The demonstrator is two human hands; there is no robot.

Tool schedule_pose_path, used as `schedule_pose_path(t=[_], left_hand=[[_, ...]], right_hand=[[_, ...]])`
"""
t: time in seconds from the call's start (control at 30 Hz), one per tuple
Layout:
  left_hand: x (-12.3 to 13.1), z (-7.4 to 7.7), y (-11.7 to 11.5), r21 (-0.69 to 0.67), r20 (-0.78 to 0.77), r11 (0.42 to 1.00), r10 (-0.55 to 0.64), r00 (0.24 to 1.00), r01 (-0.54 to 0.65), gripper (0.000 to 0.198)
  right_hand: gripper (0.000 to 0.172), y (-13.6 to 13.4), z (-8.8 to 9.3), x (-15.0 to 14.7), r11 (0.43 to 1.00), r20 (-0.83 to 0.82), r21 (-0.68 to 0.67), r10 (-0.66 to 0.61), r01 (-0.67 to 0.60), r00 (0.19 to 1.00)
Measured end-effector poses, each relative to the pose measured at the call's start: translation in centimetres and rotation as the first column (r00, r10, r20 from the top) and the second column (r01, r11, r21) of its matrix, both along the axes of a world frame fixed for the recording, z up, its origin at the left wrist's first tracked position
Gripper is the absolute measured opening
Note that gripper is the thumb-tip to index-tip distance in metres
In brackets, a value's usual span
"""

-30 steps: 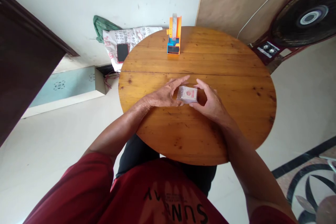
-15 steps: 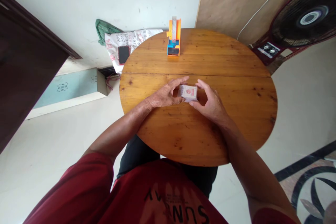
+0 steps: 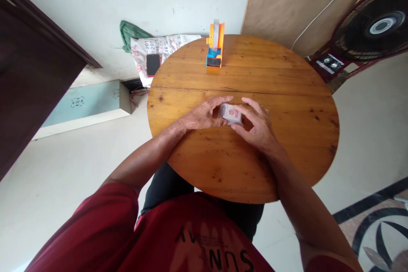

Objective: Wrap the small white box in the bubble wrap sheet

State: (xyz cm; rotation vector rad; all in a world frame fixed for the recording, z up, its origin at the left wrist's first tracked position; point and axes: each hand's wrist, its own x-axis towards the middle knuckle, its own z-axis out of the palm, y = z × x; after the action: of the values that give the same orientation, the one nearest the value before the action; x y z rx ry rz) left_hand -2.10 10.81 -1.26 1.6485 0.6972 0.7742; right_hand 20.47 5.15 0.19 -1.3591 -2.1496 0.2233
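Note:
A small white box-shaped pack (image 3: 230,114) with red print on its top lies between both hands, above the middle of the round wooden table. My left hand (image 3: 205,114) curves around its left side, thumb at the near edge and fingers along the far edge. From the right, my right hand (image 3: 256,125) grips it with the thumb at the near right corner and a finger across the top. Another right finger is lifted and spread beyond the pack. Part of the pack's right side is hidden by the fingers.
On the round wooden table (image 3: 287,127), an orange and blue tape dispenser (image 3: 215,49) stands near the far edge. Behind the table's left side are a phone (image 3: 153,65), a printed sheet (image 3: 140,53) and a green bag (image 3: 132,34). A fan (image 3: 376,25) stands at right.
My right hand has shifted its fingers: one now lies over the pack's top, another is raised. The pack is turned slightly. My left hand keeps its place around it.

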Motion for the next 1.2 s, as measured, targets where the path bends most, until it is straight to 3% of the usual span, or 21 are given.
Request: schedule_pose_path(t=[0.33,0.53,0.73,0.9,1.03,1.2], left_hand=[[0.0,0.0,0.2,-0.003,0.014,0.999,-0.042,0.999,0.042,0.072],[0.0,0.2,0.2,0.032,-0.011,0.999,-0.007,1.000,0.007,0.075],[0.1,0.1,0.1,0.066,-0.025,0.998,0.019,1.000,-0.017,0.078],[0.4,-0.2,0.0,0.195,-0.027,0.980,0.047,0.999,-0.041,0.077],[0.6,-0.7,0.2,0.344,-0.038,0.935,0.098,0.995,-0.079,0.080],[0.2,-1.0,0.7,0.375,-0.193,0.927,0.091,0.977,-0.012,0.089]], right_hand=[[0.041,-0.2,0.4,-0.2,1.000,0.040,0.001,0.005,-0.005,0.999],[0.073,-0.3,0.8,0.3,0.999,-0.074,-0.041,-0.009,0.006,0.997],[0.082,0.1,0.1,0.4,0.991,-0.102,-0.135,0.003,-0.017,0.995],[0.071,0.1,-0.3,0.1,0.995,-0.126,-0.103,0.003,-0.016,0.992],[0.071,0.0,0.0,0.3,0.998,-0.152,-0.059,-0.031,0.022,0.988],[0.078,0.2,0.0,0.6,0.982,-0.084,-0.186,0.002,-0.018,0.996]])
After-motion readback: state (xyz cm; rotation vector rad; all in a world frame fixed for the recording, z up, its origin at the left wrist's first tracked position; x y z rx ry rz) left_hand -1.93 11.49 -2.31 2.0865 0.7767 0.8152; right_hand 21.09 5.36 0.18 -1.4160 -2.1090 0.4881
